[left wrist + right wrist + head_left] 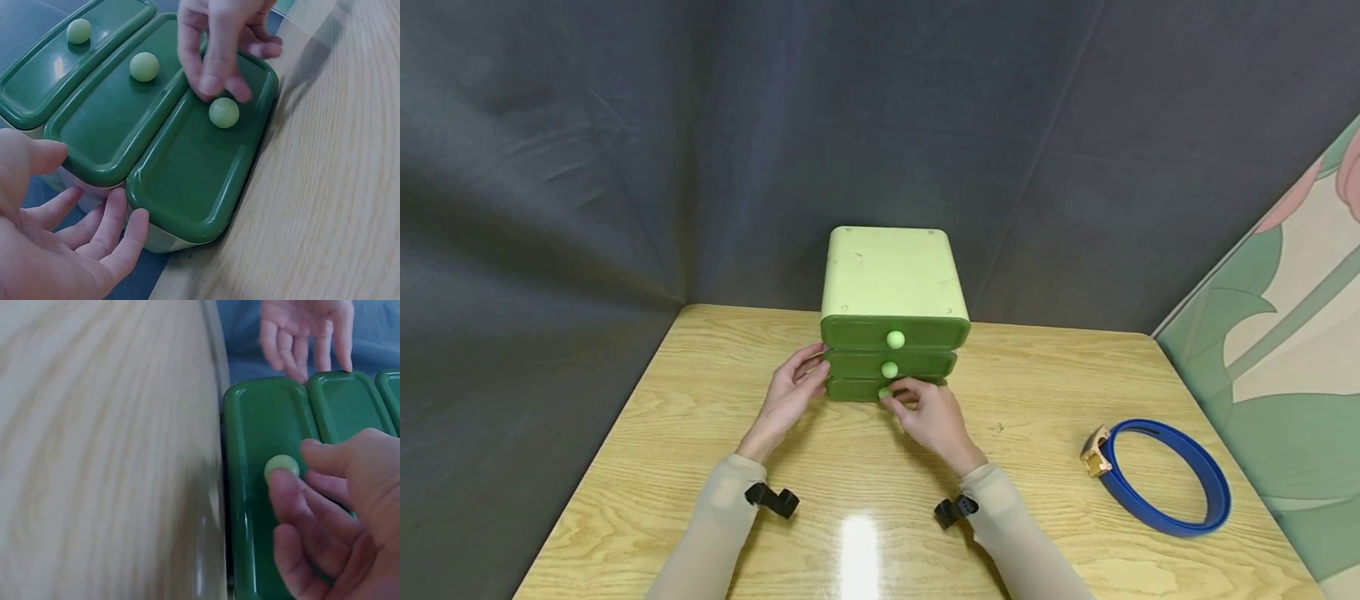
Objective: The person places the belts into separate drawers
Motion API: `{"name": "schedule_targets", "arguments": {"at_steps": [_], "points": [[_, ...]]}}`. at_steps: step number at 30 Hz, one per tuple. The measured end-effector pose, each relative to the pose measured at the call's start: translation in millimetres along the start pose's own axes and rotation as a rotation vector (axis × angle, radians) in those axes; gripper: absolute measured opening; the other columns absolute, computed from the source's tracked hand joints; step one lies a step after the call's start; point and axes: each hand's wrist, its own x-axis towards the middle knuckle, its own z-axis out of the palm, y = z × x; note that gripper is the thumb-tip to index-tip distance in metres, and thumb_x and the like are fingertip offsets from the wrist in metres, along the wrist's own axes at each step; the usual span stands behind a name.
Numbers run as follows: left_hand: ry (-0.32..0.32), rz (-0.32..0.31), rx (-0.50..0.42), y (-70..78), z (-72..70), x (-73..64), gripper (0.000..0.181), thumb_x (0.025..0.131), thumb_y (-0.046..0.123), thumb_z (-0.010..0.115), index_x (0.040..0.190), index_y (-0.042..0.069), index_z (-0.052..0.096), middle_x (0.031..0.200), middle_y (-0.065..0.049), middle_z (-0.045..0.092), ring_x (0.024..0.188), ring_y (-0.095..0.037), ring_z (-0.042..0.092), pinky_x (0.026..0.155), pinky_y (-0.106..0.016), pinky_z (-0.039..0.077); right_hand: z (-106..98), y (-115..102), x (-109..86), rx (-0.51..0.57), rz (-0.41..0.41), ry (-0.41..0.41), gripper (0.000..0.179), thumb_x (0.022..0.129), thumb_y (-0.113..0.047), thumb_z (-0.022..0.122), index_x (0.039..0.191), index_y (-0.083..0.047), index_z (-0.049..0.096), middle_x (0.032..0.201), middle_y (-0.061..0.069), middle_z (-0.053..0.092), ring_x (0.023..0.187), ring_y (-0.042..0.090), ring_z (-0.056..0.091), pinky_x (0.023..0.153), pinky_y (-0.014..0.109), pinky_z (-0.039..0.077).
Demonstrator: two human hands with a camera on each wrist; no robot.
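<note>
A small pale-green drawer unit (891, 271) with three dark-green fronts and round light-green knobs stands on the table. My left hand (790, 396) is at its left side, fingers spread and fingertips at the edges of the lower two drawers. My right hand (928, 412) is in front of the bottom drawer (187, 169), thumb and fingertips right at its knob (224, 113). In the left wrist view these fingertips sit just above the knob, loosely bent and apart. One finger overlaps the knob in the right wrist view. All three drawer fronts sit closed.
A coiled blue belt (1206, 479) with a gold buckle (1096, 452) lies on the wooden table (715, 358) at the right. Dark cloth (760, 150) hangs behind and to the left. A floral-patterned panel (1292, 350) borders the right side.
</note>
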Motion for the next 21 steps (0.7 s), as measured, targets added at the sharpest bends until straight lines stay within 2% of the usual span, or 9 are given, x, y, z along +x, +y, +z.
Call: {"name": "schedule_targets", "arguments": {"at_steps": [4, 10, 16, 21], "points": [[0.006, -0.003, 0.019, 1.5, 0.2, -0.7, 0.053, 0.112, 0.017, 0.055, 0.161, 0.003, 0.041, 0.158, -0.024, 0.052, 0.134, -0.037, 0.061, 0.111, -0.052, 0.054, 1, 4, -0.4, -0.008, 0.009, -0.019, 0.018, 0.094, -0.022, 0.084, 0.11, -0.013, 0.082, 0.096, 0.004, 0.083, 0.09, 0.022, 0.081, 0.083, 0.043, 0.066], [0.008, -0.01, 0.04, 4.1, 0.0, -2.1, 0.052, 0.113, 0.018, 0.054, 0.162, 0.005, 0.042, 0.155, -0.023, 0.056, 0.119, -0.027, 0.067, 0.099, -0.041, 0.06, 2, 7, -0.7, 0.019, 0.022, -0.041, 0.019, 0.098, -0.02, 0.08, 0.115, -0.013, 0.081, 0.1, 0.005, 0.083, 0.093, 0.022, 0.081, 0.084, 0.04, 0.066], [0.012, -0.01, 0.033, 4.7, 0.9, -2.7, 0.052, 0.112, 0.017, 0.054, 0.162, 0.004, 0.042, 0.157, -0.023, 0.053, 0.122, -0.031, 0.065, 0.1, -0.039, 0.06, 3, 9, -0.4, 0.001, -0.034, -0.077, 0.02, 0.1, -0.018, 0.077, 0.12, -0.014, 0.08, 0.107, 0.006, 0.083, 0.097, 0.021, 0.081, 0.086, 0.042, 0.066], [0.021, -0.018, 0.002, 5.5, 1.1, -3.5, 0.051, 0.112, 0.015, 0.054, 0.161, 0.003, 0.043, 0.156, -0.023, 0.054, 0.116, -0.025, 0.067, 0.099, -0.035, 0.061, 5, 12, 0.2, -0.006, -0.067, -0.086, 0.021, 0.1, -0.016, 0.077, 0.12, -0.013, 0.081, 0.109, 0.006, 0.083, 0.098, 0.021, 0.081, 0.087, 0.043, 0.066]]}}
